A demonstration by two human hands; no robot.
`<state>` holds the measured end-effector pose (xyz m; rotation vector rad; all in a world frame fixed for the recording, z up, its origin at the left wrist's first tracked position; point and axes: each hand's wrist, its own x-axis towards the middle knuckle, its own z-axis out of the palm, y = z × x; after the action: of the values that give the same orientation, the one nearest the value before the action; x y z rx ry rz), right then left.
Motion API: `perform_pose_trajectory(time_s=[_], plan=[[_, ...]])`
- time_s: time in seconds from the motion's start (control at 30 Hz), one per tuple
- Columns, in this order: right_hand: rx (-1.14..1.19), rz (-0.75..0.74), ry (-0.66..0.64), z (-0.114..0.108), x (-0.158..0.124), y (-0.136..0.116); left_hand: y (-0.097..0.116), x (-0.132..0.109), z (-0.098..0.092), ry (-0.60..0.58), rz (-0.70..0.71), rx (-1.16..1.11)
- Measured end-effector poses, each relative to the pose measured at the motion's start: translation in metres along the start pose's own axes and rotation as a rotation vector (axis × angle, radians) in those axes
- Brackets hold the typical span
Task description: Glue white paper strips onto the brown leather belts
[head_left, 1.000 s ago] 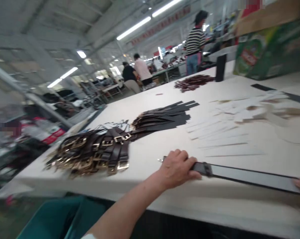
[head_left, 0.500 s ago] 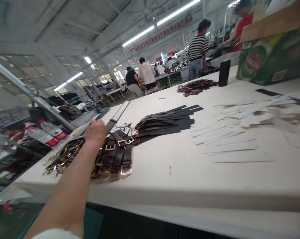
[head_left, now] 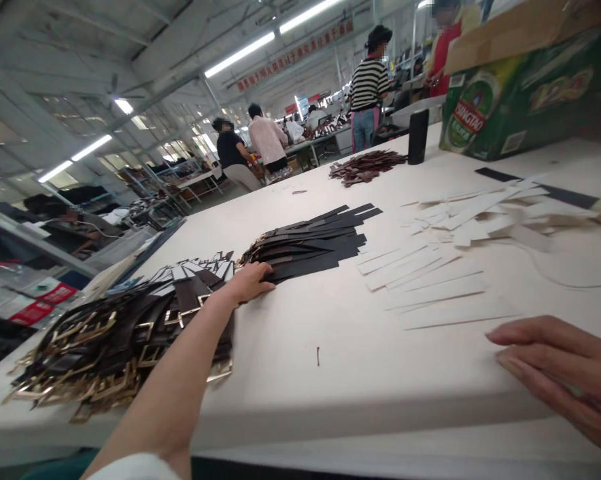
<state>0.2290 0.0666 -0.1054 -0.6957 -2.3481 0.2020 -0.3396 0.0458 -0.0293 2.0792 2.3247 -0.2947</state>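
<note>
**Left hand meets the near end of a stack of black belt straps on a factory desk**

The left hand (head_left: 248,283), arm stretched across the pale desk (head_left: 300,393), rests its curled fingers on the near end of the stack of black belt straps (head_left: 315,243); whether that grip is pinched on a strap or only touching cannot be told. The straps' long axis runs from the hand away to the right and toward the far side of the desk, with the free tips fanned out at the far end. The right hand (head_left: 565,370) lies flat at the near edge, fingers apart and holding nothing, well apart from the stack. A pile of buckled brown belts (head_left: 105,347) lies under the left forearm, and white strips (head_left: 430,280) lie just beyond the stack.
</note>
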Motion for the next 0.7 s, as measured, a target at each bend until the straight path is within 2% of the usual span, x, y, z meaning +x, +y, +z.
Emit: perform_pose_trajectory(time_s=[0.1,0.2,0.33,0.43,0.47,0.53,0.6,0.63,0.7], plan=[[0.121,-0.026,-0.073,-0.003,0.015,-0.012,-0.008,0.001,-0.002,0.002,-0.003,-0.005],[0.207,-0.077,-0.101,-0.001,0.03,-0.024,-0.005,-0.003,-0.006,0.047,0.012,0.0],[0.159,-0.185,-0.045,-0.007,0.061,-0.038,0.017,-0.017,-0.026,0.274,-0.031,0.013],[-0.005,-0.287,0.116,-0.027,0.101,-0.055,0.059,-0.032,-0.054,0.457,-0.026,0.006],[-0.052,-0.327,0.162,-0.034,0.116,-0.061,0.079,-0.038,-0.066,0.522,0.02,0.008],[-0.102,-0.382,0.202,-0.048,0.143,-0.073,0.126,-0.053,-0.089,0.69,0.201,0.024],[-0.11,-0.36,0.186,-0.057,0.161,-0.078,0.172,-0.072,-0.109,0.837,0.424,0.018],[-0.119,-0.328,0.159,-0.06,0.164,-0.077,0.191,-0.081,-0.115,0.875,0.488,0.01],[-0.176,-0.278,0.045,-0.065,0.157,-0.069,0.221,-0.095,-0.116,0.844,0.527,0.01]])
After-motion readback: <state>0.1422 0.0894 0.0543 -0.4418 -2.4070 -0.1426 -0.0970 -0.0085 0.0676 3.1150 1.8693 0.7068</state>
